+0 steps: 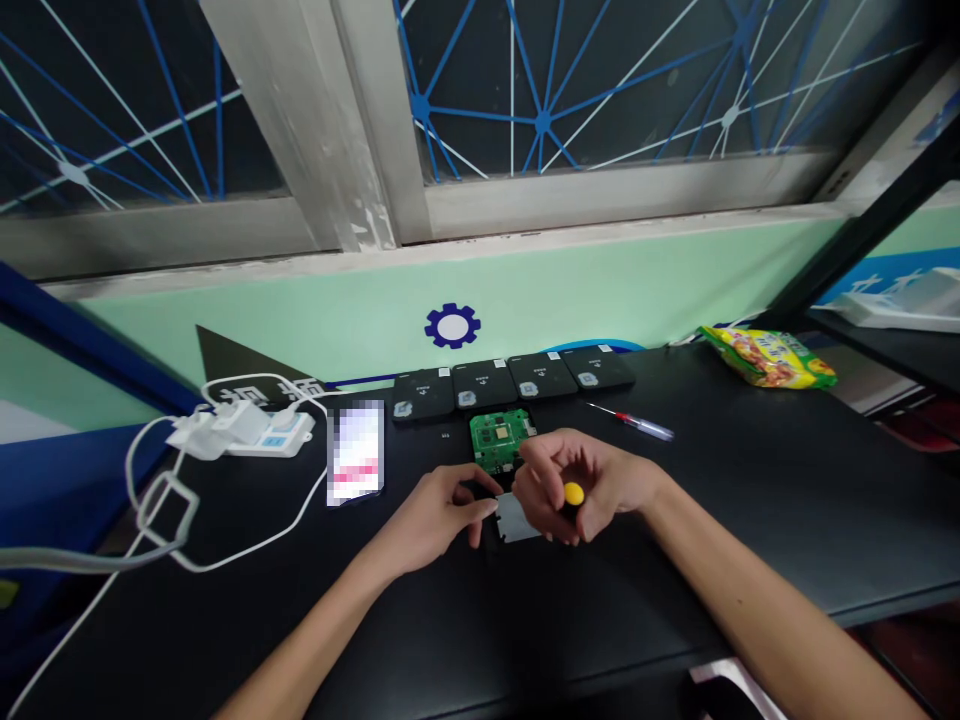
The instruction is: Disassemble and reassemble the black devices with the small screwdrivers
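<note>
My left hand (442, 515) pinches the left edge of a thin grey metal plate (517, 520) low over the black table, thumb and forefinger at its corner. Curled above that plate, my right hand (570, 487) grips a black tool handle with a round yellow end (574, 494). The handle points up toward me, and its lower part is hidden by my fingers. Just beyond both hands lies a green circuit board (499, 440) in a black casing. My right fingers cover its near right corner from view.
Several black flat boxes (484, 384) line the back of the table (600, 620). A red-and-clear screwdriver (634, 423) lies to the right, with a yellow-green snack bag (772, 357) beyond it. Leftward are a phone (356, 453) with a blurred screen and a white power strip (274, 437) with looping cables.
</note>
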A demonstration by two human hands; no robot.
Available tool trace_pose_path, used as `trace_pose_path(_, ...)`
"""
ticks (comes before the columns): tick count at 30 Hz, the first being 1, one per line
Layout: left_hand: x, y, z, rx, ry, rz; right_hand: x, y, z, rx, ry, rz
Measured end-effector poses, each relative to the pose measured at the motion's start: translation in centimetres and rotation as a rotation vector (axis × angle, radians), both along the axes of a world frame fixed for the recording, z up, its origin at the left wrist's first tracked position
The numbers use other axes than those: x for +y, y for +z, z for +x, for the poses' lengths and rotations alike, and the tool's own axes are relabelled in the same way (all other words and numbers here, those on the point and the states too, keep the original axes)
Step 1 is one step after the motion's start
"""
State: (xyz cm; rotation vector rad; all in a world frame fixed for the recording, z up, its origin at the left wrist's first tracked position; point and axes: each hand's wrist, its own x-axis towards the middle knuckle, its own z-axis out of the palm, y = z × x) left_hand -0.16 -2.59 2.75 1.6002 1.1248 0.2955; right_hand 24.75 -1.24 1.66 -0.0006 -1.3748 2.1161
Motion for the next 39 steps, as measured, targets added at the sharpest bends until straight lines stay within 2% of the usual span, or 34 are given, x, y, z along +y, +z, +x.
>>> trace_pose_path(4, 0.0, -0.3, 0.0, 0.02, 0.017, -0.022, 0.2, 0.1, 0.3, 0.034, 0.01, 0.031)
trace_pose_path(7, 0.0, -0.2, 0.2, -0.037, 0.054, -0.018, 0.2, 0.3, 0.3, 0.031, 0.021, 0.024)
trace_pose_path(10, -0.2, 0.4, 0.6, -0.182, 0.201, 0.007, 0.1, 0.5, 0.1, 0.051, 0.057, 0.004)
trace_pose_path(14, -0.5, 1.2, 0.9, -0.349, 0.35, -0.075, 0.0, 0.6, 0.1, 0.033, 0.051, 0.004)
trace_pose_path(18, -0.7, 1.0, 1.0, -0.545, 0.419, -0.133, 0.0, 0.9, 0.2, 0.008, -0.056, 0.02)
trace_pose_path(23, -0.7, 0.8, 1.1, -0.728, 0.421, -0.09, -0.2, 1.8, -0.4, 0.141, -0.264, -0.085)
trace_pose_path(26, -0.8, 1.2, 1.3, -0.68, 0.396, -0.052, -0.1, 2.3, -0.6, 0.221, -0.408, -0.149)
trace_pose_path(30, -0.8, 1.3, 1.4, -0.629, 0.405, -0.086, 0.1, 2.6, -0.3, 0.31, -0.55, -0.263)
trace_pose_path(34, -0.5, 0.9, 1.3, -0.579, 0.447, -0.127, 0.1, 2.8, -0.1, 0.381, -0.65, -0.31)
trace_pose_path(39, -0.2, 0.7, 1.1, -0.557, 0.432, -0.126, 0.0, 3.0, -0.3, 0.379, -0.714, -0.312)
